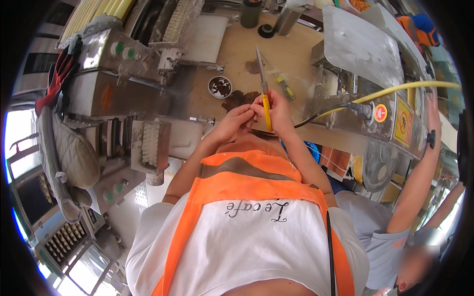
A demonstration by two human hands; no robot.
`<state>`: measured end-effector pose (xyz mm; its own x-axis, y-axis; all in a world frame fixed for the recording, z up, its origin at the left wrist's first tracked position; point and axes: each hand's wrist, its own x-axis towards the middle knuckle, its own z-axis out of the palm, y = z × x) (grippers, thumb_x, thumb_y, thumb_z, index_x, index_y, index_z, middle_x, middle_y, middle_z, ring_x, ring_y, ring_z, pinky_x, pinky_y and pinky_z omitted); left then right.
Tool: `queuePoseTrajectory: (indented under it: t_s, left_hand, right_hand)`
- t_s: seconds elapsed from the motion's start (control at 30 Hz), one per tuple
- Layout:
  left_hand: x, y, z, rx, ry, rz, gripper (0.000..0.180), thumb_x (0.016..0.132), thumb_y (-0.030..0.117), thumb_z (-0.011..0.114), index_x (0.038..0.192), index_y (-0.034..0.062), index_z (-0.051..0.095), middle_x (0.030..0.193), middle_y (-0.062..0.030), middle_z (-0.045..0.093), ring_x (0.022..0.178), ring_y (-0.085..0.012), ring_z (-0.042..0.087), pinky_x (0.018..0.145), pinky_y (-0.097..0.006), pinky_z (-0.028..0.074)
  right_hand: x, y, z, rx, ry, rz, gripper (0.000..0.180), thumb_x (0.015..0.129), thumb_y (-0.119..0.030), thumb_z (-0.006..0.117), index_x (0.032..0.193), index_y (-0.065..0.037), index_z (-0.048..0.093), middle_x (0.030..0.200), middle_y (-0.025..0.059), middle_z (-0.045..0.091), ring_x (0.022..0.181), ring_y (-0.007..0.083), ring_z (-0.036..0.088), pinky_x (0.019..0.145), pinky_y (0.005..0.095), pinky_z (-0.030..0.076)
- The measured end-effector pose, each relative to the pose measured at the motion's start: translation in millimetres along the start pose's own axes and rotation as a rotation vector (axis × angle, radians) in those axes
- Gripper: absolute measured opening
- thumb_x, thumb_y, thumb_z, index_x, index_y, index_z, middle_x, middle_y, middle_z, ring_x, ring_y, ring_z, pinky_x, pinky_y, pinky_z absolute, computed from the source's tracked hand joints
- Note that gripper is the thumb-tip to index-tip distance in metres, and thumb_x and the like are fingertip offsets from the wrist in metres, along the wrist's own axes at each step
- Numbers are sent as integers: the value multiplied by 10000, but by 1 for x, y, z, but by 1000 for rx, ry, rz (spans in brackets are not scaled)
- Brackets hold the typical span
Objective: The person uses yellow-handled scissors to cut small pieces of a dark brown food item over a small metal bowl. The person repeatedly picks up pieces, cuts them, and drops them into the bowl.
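My right hand (pixel 280 114) is closed around a long-bladed tool with a yellow handle (pixel 267 113). Its pointed metal blade stands up and away from me; I cannot tell whether it is scissors or a knife. My left hand (pixel 234 122) is closed, its fingertips pinched together against those of my right hand. What they pinch, if anything, is hidden. Just beyond my hands, a dark brown crumbled heap (pixel 239 100) lies on the tan worktop (pixel 205 111). A small round bowl (pixel 219 87) with dark brown bits sits beside it. To the right lies a yellow-and-black-handled screwdriver (pixel 286 89).
Metal machines with rollers (pixel 116 91) flank the worktop on the left; another metal machine (pixel 365 118) stands right. A yellow cable (pixel 390 90) runs from its side. A dark container (pixel 251 14) stands at the back. Another person's arm (pixel 419 172) reaches along the right machine.
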<state>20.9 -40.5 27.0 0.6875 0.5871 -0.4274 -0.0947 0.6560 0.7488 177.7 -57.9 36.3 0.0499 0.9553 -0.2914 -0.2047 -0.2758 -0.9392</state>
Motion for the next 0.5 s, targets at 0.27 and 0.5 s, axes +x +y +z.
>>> queuePoseTrajectory:
  t_s: [0.27,0.5]
  left_hand:
    - [-12,0,-21,-282,11,77,158,934,181,399,863,56,466,677,-7,430,589,-79,392,528,-198,324]
    - [-14,2,-25,-228,83,0,200,934,193,385,836,39,468,654,-15,419,577,-92,376,501,-212,316]
  right_hand:
    - [12,9,-5,66,-187,167,272,744,12,675,978,6,538,789,52,594,627,103,555,571,222,455]
    - [24,7,13,213,-344,113,223,766,40,638,829,-58,447,975,137,594,710,163,615,622,242,472]
